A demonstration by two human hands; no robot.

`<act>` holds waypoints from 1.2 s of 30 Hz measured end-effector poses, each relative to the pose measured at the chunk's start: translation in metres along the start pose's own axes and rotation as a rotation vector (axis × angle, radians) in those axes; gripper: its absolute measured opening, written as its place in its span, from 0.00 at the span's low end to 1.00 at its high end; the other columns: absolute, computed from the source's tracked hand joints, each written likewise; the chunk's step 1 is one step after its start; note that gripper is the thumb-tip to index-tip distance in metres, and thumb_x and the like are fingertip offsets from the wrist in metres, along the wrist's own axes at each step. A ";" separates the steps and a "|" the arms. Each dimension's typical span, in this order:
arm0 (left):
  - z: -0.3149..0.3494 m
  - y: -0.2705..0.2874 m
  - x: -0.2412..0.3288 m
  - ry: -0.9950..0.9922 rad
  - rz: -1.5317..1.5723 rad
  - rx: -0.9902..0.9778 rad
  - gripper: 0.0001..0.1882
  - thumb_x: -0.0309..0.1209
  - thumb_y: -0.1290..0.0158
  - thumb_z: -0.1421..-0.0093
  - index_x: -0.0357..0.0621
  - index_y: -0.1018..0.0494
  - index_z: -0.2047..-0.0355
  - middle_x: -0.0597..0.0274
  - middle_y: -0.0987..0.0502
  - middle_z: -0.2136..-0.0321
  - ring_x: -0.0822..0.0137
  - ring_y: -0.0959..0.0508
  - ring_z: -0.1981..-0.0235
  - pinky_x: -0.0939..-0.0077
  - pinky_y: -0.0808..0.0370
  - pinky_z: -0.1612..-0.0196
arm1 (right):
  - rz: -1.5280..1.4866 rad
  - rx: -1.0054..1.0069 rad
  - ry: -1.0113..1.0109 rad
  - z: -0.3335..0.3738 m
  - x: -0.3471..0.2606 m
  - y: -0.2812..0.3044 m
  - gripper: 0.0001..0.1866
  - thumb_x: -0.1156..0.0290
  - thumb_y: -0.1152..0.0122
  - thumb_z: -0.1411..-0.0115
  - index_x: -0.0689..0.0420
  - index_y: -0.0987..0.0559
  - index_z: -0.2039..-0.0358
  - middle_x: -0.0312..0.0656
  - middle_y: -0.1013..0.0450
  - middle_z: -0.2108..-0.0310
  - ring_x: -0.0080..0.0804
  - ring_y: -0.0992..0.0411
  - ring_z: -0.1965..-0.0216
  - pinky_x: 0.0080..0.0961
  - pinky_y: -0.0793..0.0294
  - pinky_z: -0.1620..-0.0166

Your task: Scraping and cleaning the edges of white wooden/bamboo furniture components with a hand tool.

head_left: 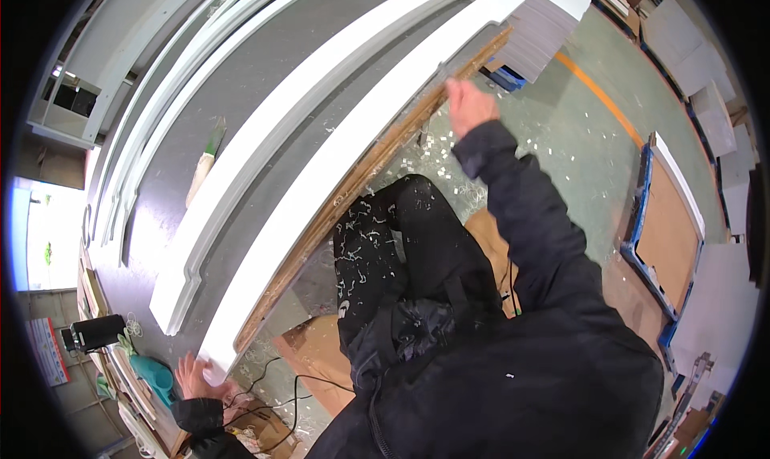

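A long white panel (321,178), with a notch near each end, lies along the near edge of the dark worktable (265,130). My left hand (196,379) grips its lower left end, the thumb and fingers around the tip. Over the worn wooden table edge (377,154), near the panel's far end, my right hand (472,106) is closed. Whatever its fingers hold is hidden. Behind this panel a second white notched panel (265,114) runs alongside, with a gap between them. Past that lies a slim tool (207,161) with a green part and a pale part.
More white strips (168,114) lie at the table's far left. A black cylinder (98,332) and a teal object (154,377) are beside my left hand. White shavings cover my trousers and the floor (545,146). A blue-edged board (664,226) stands at right; black cables (297,395) cross below.
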State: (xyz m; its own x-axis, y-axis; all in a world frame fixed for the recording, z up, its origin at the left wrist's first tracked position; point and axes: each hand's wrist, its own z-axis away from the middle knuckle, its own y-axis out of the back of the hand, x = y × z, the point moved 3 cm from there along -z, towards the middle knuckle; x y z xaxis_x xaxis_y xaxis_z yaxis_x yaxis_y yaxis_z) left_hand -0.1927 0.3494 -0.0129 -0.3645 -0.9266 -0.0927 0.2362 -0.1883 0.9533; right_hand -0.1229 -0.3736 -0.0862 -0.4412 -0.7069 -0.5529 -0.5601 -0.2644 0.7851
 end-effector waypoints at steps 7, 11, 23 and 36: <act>-0.161 0.039 0.230 -0.398 0.374 0.627 0.36 0.45 0.28 0.57 0.39 0.29 0.53 0.35 0.32 0.44 0.38 0.31 0.45 0.50 0.36 0.42 | -0.130 -0.169 0.419 0.112 -0.094 -0.024 0.19 0.54 0.52 0.30 0.56 0.30 0.72 0.51 0.30 0.87 0.56 0.28 0.83 0.50 0.31 0.79; -0.178 0.037 0.257 -0.376 0.370 0.710 0.31 0.40 0.29 0.55 0.38 0.28 0.54 0.37 0.29 0.47 0.40 0.29 0.48 0.51 0.34 0.45 | -0.045 -0.104 0.386 0.095 -0.083 -0.018 0.18 0.55 0.51 0.31 0.55 0.30 0.72 0.49 0.30 0.87 0.54 0.29 0.83 0.49 0.31 0.79; -0.077 -0.004 0.131 -0.418 0.455 0.628 0.26 0.33 0.32 0.52 0.36 0.27 0.54 0.38 0.24 0.50 0.39 0.26 0.52 0.52 0.28 0.48 | 0.156 -0.048 0.001 -0.023 0.010 0.013 0.25 0.49 0.61 0.29 0.57 0.25 0.66 0.57 0.23 0.74 0.58 0.23 0.68 0.52 0.25 0.66; -0.154 0.030 0.250 -0.398 0.332 0.594 0.34 0.33 0.33 0.51 0.36 0.30 0.43 0.37 0.29 0.45 0.37 0.31 0.48 0.49 0.35 0.43 | 0.047 -0.005 0.058 -0.012 0.006 0.020 0.21 0.54 0.55 0.30 0.58 0.26 0.71 0.56 0.26 0.80 0.60 0.26 0.76 0.53 0.28 0.71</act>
State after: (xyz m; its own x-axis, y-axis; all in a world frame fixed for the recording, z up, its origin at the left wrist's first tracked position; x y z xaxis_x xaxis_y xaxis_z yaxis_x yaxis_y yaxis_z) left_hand -0.1377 0.0617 -0.0518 -0.6806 -0.6966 0.2270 -0.0905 0.3874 0.9175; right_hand -0.1285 -0.3908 -0.0710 -0.4253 -0.7554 -0.4985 -0.5364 -0.2333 0.8111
